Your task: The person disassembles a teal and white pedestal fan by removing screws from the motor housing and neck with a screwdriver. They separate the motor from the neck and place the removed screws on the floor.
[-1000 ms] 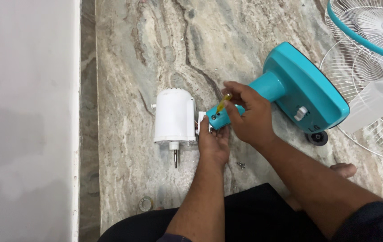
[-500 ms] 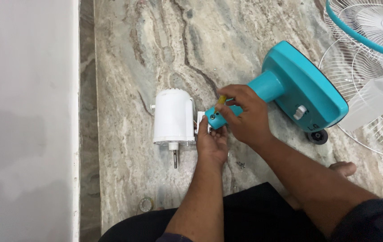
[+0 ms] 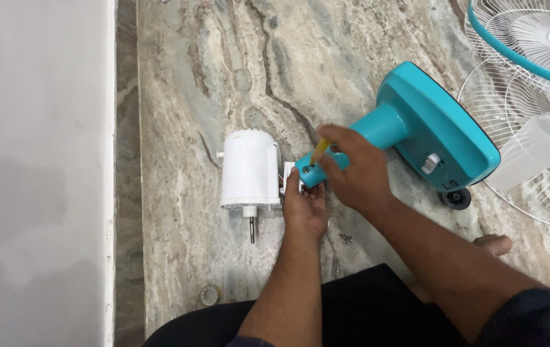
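A white fan motor housing (image 3: pixel 249 168) lies on the marble floor with its metal shaft pointing toward me. Beside it lies the teal fan stand (image 3: pixel 432 132), its neck end (image 3: pixel 310 170) touching the motor's white bracket. My left hand (image 3: pixel 305 207) grips the bracket and neck end from below. My right hand (image 3: pixel 355 170) is shut on a yellow-handled screwdriver (image 3: pixel 320 151), whose tip meets the teal neck end.
White wire fan guards (image 3: pixel 532 83) with a teal rim and a clear blade lie at the right. A small screw (image 3: pixel 347 238) rests on the floor near my left wrist, a small round part (image 3: pixel 208 294) near my knee. A white wall (image 3: pixel 37 173) runs along the left.
My right hand has shifted slightly left and turned with the screwdriver at the neck end. My left hand and the motor have stayed in place.
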